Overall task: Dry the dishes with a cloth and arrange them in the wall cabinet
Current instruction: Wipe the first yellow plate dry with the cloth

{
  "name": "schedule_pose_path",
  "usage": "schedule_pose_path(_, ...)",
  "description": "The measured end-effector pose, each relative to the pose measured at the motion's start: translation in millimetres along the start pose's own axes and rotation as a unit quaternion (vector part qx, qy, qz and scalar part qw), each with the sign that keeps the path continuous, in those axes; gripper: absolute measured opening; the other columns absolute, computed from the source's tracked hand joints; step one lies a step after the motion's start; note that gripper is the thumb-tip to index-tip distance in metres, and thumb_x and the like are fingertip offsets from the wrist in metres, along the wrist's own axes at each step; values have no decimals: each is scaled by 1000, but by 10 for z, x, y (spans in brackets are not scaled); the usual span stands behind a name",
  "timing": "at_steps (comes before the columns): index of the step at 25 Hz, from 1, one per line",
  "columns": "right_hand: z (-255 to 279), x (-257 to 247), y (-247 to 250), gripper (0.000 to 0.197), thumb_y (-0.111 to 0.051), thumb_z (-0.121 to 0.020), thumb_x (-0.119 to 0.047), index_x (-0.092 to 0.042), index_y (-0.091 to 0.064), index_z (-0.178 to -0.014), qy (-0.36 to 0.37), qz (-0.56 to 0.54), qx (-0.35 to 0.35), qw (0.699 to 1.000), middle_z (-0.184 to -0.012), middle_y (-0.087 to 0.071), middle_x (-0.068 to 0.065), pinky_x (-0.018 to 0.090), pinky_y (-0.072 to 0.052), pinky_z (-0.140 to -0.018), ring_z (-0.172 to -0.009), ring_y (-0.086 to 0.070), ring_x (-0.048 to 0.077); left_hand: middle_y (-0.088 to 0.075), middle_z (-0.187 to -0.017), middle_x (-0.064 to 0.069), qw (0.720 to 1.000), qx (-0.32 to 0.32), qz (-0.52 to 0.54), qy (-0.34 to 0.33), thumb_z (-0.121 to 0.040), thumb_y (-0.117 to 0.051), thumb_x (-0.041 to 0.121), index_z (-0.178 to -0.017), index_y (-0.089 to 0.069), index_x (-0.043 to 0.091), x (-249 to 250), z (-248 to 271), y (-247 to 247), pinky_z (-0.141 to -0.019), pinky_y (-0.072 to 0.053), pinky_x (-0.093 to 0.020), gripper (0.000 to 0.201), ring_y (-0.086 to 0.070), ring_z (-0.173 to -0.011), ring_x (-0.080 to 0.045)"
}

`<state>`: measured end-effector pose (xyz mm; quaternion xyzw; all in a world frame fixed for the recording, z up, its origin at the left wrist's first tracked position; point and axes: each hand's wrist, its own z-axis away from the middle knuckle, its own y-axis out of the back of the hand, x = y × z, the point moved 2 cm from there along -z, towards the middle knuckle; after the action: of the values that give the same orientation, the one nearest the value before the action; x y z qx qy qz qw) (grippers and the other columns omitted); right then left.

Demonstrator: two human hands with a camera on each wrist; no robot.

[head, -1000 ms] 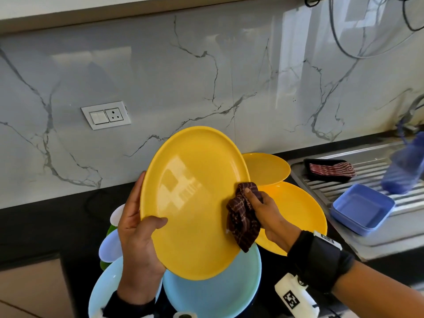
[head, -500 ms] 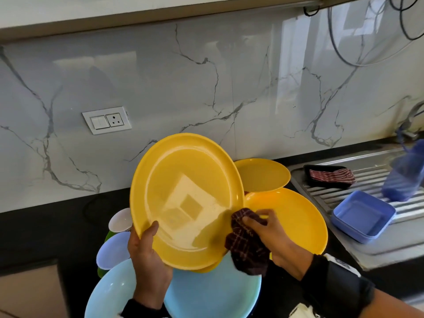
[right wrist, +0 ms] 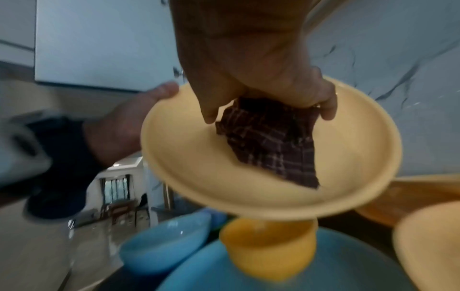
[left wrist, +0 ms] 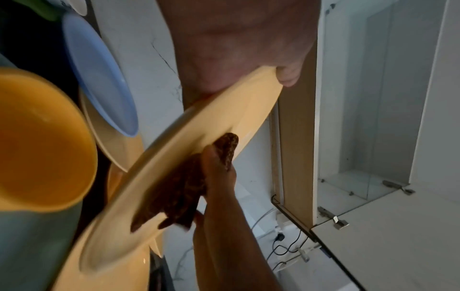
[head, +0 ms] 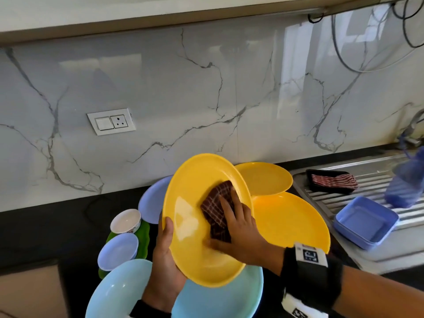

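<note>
My left hand (head: 165, 255) grips a large yellow plate (head: 190, 237) by its lower left rim, thumb on the inner edge, and holds it tilted above the counter. My right hand (head: 238, 228) holds a dark checked cloth (head: 215, 203) and presses it on the plate's inner face, right of centre. In the right wrist view the fingers of the right hand (right wrist: 248, 69) curl over the cloth (right wrist: 271, 141) on the plate (right wrist: 248, 187). The left wrist view shows the plate (left wrist: 224, 122) edge-on with the cloth (left wrist: 179, 189) against it.
On the black counter lie two more yellow plates (head: 293, 221), light blue plates (head: 220, 299), a lilac bowl (head: 118, 251), a white bowl (head: 125, 220) and a yellow cup (right wrist: 268, 248). Blue square containers (head: 364, 222) sit on the drainboard. The wall cabinet's underside (head: 160, 17) runs overhead.
The plate has tipped from nearly upright to a flatter tilt with its inside up. The cloth has moved from the plate's right rim onto its inner face.
</note>
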<state>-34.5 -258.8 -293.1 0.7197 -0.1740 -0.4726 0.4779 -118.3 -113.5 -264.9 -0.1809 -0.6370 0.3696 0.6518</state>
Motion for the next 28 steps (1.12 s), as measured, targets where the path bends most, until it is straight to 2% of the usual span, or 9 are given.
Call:
schedule_pose_path(2,44,40,-47,109,-31,-63,-91,-39,14,-149,-3,6,14,1000,-157,28,-4,43,-18,-117,-141,-3,23,-65,-127,-12,1000,-6,5,13,-31,-94,59,-135,-53,25,14,-4,25,-67,-60,-43,117,-68,-104,-34)
schedule_pose_path(6,-236,-66,229,82,-48,-82,-58,-19,-28,-151,-12,-96,177,980,-156,-12,13,43,-25,-115,-135,-19,32,-67,-125,-10,999,-35,-15,33,-29,-95,57,-132,-55,25,-5,16,21,-69,-60,-44,115,-68,-105,-34)
schedule_pose_path(9,-412,-286,355,72,-62,-86,-36,-17,-34,-149,22,-147,203,968,-150,-22,15,41,-25,-116,-135,-23,33,-63,-132,-9,998,-40,-43,34,-38,-94,56,-140,-50,25,-6,-4,11,-80,-59,-47,115,-64,-114,-34)
schedule_pose_path(13,-300,-540,243,78,-64,-83,-34,-22,-30,-152,173,-134,133,967,-151,-18,16,37,-22,-112,-135,-22,34,-57,-138,-11,998,-55,-24,33,-49,-93,51,-144,-47,23,95,-75,51,-81,-57,-45,109,-59,-121,-34)
schedule_pose_path(16,-171,-651,114,78,-69,-81,-29,-22,-34,-150,250,-99,76,960,-151,-20,19,44,-26,-111,-133,-24,37,-61,-133,-14,996,-86,-14,16,-47,-94,50,-138,-54,19,154,-82,50,-78,-58,-42,104,-62,-117,-33)
schedule_pose_path(20,-47,-662,63,74,-70,-79,-27,-23,-40,-147,284,-82,-2,955,-151,-24,16,51,-33,-107,-129,-29,40,-65,-126,-16,996,-83,35,-20,-39,-95,50,-120,-70,13,148,-49,157,-77,-59,-42,92,-66,-109,-32)
schedule_pose_path(24,143,-537,98,68,-73,-78,-18,-22,-49,-142,313,-42,-104,943,-151,-25,12,44,-34,-104,-126,-30,35,-65,-124,-20,996,-75,26,44,-42,-92,54,-117,-71,8,200,-46,215,-79,-58,-50,90,-66,-106,-40)
schedule_pose_path(26,222,-390,73,71,-73,-76,-12,-24,-49,-142,307,-18,-146,940,-152,-23,8,48,-35,-103,-126,-29,33,-63,-128,-18,997,-67,3,27,-53,-86,53,-125,-66,13,240,-61,231,-76,-59,-49,84,-66,-107,-40)
schedule_pose_path(28,273,-239,60,71,-69,-77,-13,-28,-48,-143,315,36,-153,936,-153,-22,4,52,-40,-97,-125,-31,30,-63,-129,-16,997,-63,42,6,-67,-73,52,-119,-71,19,262,-49,237,-70,-59,-45,62,-68,-104,-37)
